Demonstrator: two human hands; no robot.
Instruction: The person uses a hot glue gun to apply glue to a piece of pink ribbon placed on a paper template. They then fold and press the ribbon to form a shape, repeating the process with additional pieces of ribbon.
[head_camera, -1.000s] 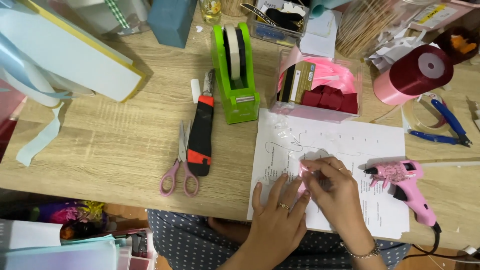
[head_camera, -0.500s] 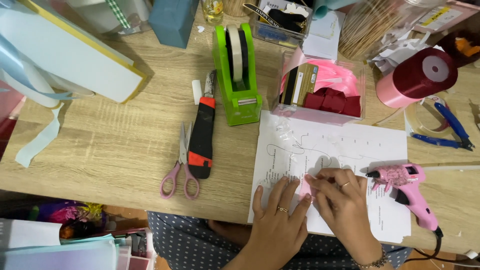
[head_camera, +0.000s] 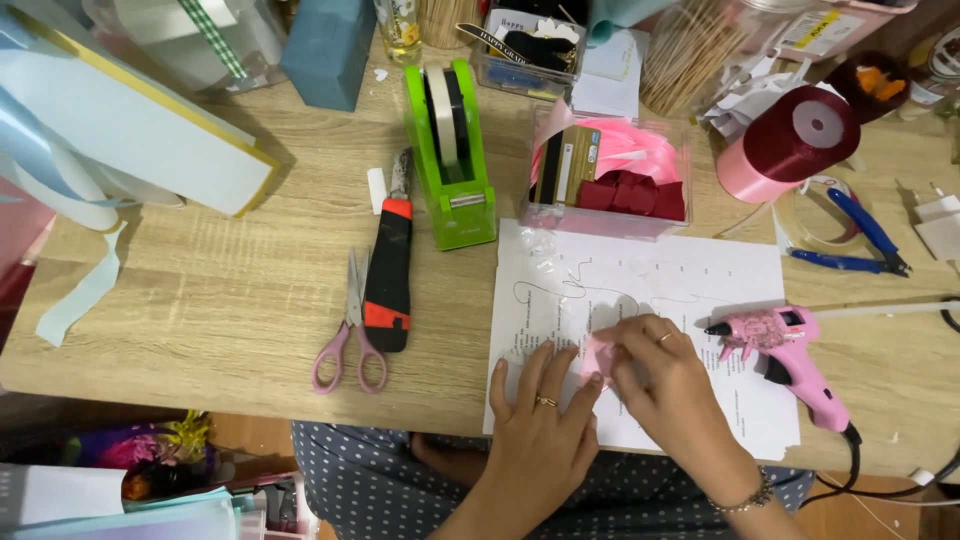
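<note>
at the far left a pale blue box (head_camera: 130, 130) with a gold edge lies slanted on the wooden table (head_camera: 200, 300), and a strip of light blue ribbon (head_camera: 85, 295) trails off its near corner toward the table edge. right of that, pink-handled scissors (head_camera: 350, 330) lie shut, just beside a black and red utility knife (head_camera: 388, 265) that points away from the person. a green tape dispenser (head_camera: 450, 160) stands next, with a teal block (head_camera: 328, 45) behind it to the left.

a white paper sheet (head_camera: 700, 280) lies in front of the person, its far edge touching a clear box (head_camera: 610, 170) that holds pink ribbon and dark red pieces. the left hand (head_camera: 540, 420) lies flat on the sheet's near left part, fingers spread, a ring on one finger, its fingertips touching a small pink piece (head_camera: 598, 357). the right hand (head_camera: 665, 375) comes in from the right with fingers curled and pinches the same pink piece from above; a ring and a bracelet show on it. the piece sits on the sheet between both hands, mostly hidden by them.

just right of the right hand a pink glue gun (head_camera: 790, 350) rests on the sheet's right edge, nozzle toward the hands. behind it lie blue pliers (head_camera: 860, 235), and a dark red ribbon spool (head_camera: 795, 140) lies on its side near the far edge.
</note>
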